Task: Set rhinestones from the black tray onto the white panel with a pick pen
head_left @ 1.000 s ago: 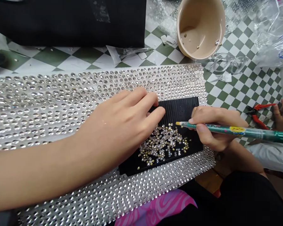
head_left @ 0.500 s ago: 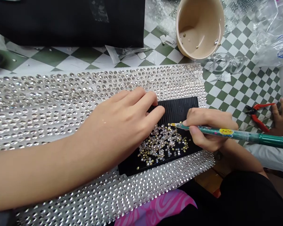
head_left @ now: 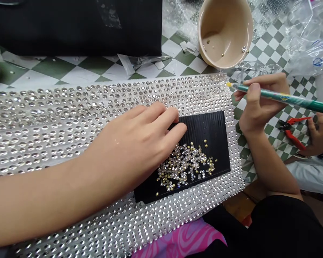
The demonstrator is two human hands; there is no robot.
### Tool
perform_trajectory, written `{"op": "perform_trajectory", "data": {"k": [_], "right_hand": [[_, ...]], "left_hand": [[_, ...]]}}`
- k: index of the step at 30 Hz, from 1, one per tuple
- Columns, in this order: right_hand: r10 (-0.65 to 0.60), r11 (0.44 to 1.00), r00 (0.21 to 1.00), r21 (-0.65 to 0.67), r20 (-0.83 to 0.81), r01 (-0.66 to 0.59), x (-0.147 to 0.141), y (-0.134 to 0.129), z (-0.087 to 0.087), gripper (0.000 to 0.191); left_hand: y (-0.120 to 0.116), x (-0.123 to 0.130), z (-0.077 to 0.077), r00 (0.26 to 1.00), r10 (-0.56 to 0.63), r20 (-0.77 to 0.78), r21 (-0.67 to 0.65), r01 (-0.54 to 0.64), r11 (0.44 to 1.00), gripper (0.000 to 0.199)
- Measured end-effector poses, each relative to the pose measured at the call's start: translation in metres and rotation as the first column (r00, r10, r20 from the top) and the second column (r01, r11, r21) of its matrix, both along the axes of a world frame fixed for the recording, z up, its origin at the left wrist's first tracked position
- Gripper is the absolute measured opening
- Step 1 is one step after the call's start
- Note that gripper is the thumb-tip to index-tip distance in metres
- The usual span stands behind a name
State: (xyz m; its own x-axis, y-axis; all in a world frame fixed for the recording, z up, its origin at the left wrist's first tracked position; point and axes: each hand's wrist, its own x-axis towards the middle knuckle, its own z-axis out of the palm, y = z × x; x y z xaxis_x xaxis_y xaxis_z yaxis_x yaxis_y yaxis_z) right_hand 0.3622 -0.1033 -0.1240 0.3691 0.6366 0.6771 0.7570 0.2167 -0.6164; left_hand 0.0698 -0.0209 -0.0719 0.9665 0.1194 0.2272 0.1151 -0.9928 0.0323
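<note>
We're holding the green pen (head_left: pixel 280 96) up off the stones now, rt hand (head_left: pixel 261 100) pinching it w/ thumb + fingers (head_left: pixel 254 87) out past the sheet's edge, not over the tray like b4. Left hand (head_left: pixel 134 139) rests on the black ridged tray (head_left: pixel 204 132), fingers (head_left: pixel 174 114) slightly apart. Loose rhinestones (head_left: pixel 184 165) are sitting in a pile on the tray, which lies on the rhinestone sheet (head_left: pixel 70 125). Further off, red pliers (head_left: pixel 293 130) lie by another person's hand (head_left: pixel 321 134), and a beige cup (head_left: pixel 223 36) is tipped at the back.

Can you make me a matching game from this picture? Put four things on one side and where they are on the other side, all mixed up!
Things:
1. green pen
2. red-handled pliers
3. beige cup
4. loose rhinestones

Places:
A. on the black ridged tray
B. in the right hand
C. on the green-and-white checks beside another person's hand
D. past the far edge of the rhinestone sheet

Pairs: 1-B, 2-C, 3-D, 4-A
</note>
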Motion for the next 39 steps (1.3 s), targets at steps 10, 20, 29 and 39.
{"op": "perform_trajectory", "data": {"k": [10,20,29,39], "right_hand": [[0.045,0.997,0.999,-0.063,-0.007,-0.045,0.011,-0.002,-0.007,0.027],[0.118,0.99,0.989,0.089,-0.09,-0.11,-0.002,0.0,0.005,0.006],[0.55,0.81,0.826,-0.16,-0.123,-0.563,-0.055,-0.045,0.032,0.016],[0.696,0.668,0.714,-0.291,-0.083,-0.685,-0.056,-0.045,0.04,0.028]], "left_hand": [[-0.003,-0.002,-0.001,0.998,0.055,-0.044,-0.155,-0.061,0.986,0.027],[-0.001,-0.002,0.0,0.998,0.062,-0.014,-0.182,-0.064,0.981,0.023],[-0.002,-0.002,-0.008,0.999,0.03,0.02,-0.031,-0.03,0.999,0.031],[-0.01,-0.003,-0.011,0.997,0.071,-0.015,-0.268,-0.073,0.961,0.027]]}}
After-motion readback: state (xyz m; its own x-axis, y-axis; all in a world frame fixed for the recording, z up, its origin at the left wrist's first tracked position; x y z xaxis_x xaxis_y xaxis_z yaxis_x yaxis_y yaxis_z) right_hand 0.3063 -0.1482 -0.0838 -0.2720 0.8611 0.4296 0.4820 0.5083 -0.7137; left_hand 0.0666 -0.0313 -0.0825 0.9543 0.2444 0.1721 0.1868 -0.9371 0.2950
